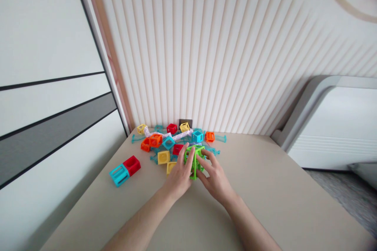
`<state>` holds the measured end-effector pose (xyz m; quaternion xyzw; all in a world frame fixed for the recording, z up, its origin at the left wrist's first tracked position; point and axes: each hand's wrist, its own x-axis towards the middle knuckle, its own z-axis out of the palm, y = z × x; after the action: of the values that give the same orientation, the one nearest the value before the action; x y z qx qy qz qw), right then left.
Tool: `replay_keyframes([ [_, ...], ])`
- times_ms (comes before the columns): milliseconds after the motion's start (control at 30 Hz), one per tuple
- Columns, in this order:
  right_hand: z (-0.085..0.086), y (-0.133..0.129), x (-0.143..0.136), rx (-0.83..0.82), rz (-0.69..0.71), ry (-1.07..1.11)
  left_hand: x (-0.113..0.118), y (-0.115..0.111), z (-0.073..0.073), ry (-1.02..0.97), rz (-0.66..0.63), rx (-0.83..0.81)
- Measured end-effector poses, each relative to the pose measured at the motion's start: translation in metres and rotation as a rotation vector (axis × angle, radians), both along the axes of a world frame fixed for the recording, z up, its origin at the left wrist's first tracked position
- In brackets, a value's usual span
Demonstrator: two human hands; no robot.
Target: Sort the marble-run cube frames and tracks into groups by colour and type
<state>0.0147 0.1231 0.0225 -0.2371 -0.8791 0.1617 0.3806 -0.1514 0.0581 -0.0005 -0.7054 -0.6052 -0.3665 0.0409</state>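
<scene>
Both my hands hold a bright green open-framed toy block [194,169] between them, just in front of a pile of similar blocks. My left hand [180,175] closes on its left side, fingers over the upper edge. From the right, my right hand [216,177] grips it with bent fingers; part of the block is hidden behind them. Beside my left hand lie a yellow block [163,157] and a second one partly covered by the hand. A red block [178,149] sits just behind it.
A cyan block [119,175] joined to a red block [132,165] lies at the left on the beige table [265,188]. Orange blocks [155,140], a blue block [197,136] and translucent teal pieces [220,138] are spread near the ribbed wall [188,47].
</scene>
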Motion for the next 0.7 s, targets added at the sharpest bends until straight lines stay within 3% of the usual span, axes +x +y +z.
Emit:
replay_keyframes([
  [700,-0.019,0.004,-0.009,0.039,-0.129,0.219,-0.001,0.005,0.003,-0.034,-0.094,0.117],
])
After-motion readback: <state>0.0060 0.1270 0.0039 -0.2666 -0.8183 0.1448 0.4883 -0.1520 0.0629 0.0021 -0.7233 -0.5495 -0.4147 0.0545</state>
